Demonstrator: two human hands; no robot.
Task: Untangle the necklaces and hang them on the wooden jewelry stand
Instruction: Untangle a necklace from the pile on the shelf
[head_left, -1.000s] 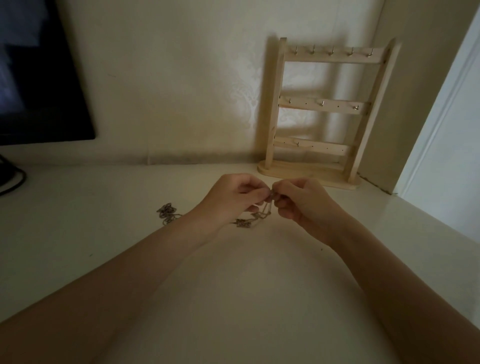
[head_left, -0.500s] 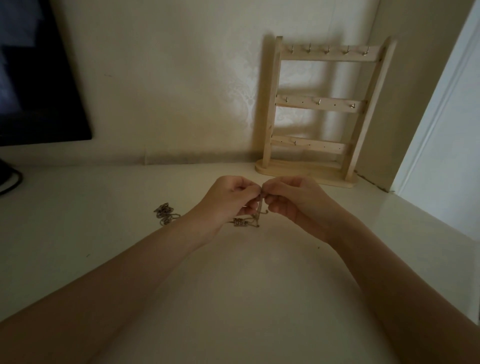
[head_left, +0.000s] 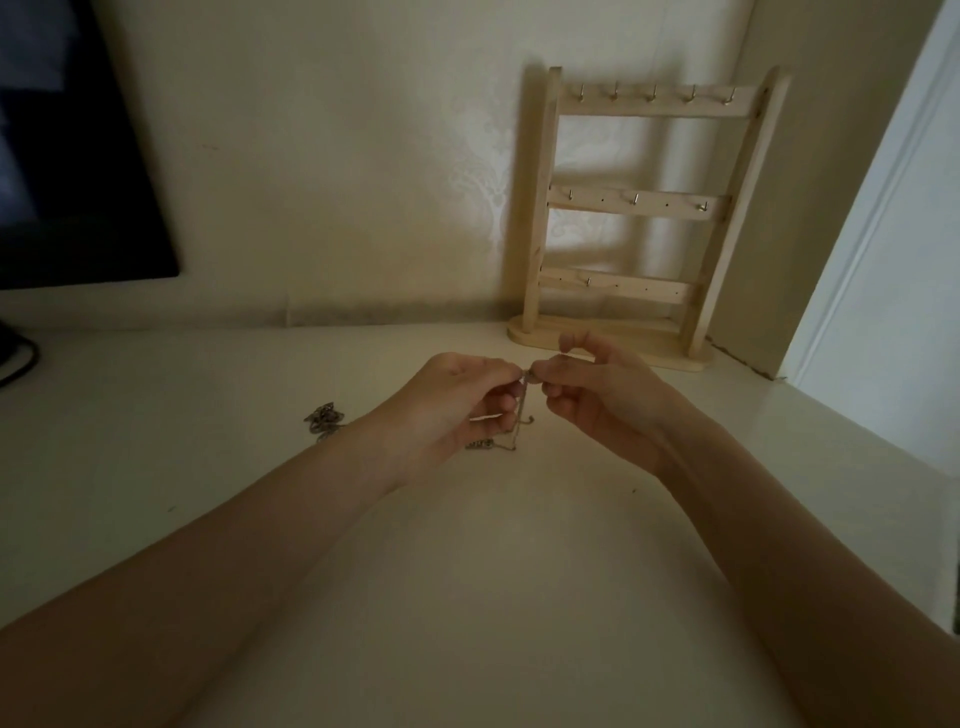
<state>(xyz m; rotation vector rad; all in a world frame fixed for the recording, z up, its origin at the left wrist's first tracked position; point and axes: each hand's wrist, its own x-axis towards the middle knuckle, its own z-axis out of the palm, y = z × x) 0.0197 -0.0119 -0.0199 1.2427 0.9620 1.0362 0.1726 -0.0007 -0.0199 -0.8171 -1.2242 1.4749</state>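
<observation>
Pinching one knot of chain (head_left: 522, 415) between left hand (head_left: 457, 402) and right hand (head_left: 597, 395), fingertips meeting, loose end trailing below onto table (head_left: 467, 571). Best eased apart gently, not tugged. Spare tangle (head_left: 324, 418) beyond left wrist; stand (head_left: 623, 208) behind right hand.

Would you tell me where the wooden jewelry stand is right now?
In the head view, the wooden jewelry stand stands upright at the back right of the white table, against the wall, just beyond the right hand.
</observation>
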